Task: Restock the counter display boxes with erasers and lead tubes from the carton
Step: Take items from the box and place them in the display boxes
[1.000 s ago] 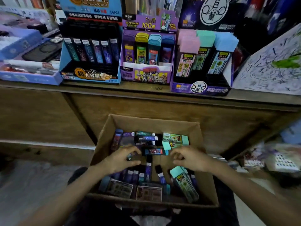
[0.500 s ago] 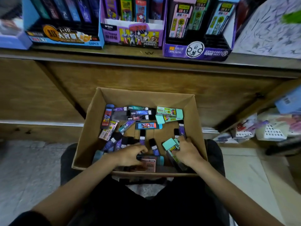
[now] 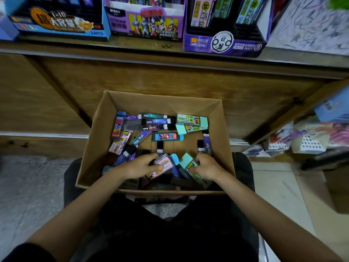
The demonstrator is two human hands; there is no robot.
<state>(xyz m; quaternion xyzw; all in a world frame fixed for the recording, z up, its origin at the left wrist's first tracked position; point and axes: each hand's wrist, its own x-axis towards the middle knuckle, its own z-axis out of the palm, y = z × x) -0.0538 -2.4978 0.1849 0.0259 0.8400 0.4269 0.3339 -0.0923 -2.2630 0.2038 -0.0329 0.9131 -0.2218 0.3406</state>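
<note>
Carton [image 3: 94, 148] holds both hands: left hand [image 3: 139, 166] grips a pink-labelled pack [image 3: 164, 163]; just right of that grip, right hand [image 3: 207, 167] curls round a mint-capped pack [image 3: 187, 161].

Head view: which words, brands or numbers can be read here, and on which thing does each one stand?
"1-10", "PCS": blue display box.
"ULTRAMAN HEROES": middle purple display box.
"MPR-": right purple display box; the rest of the code is blurred.
Labels of the packets in the carton: too blurred to read.
</note>
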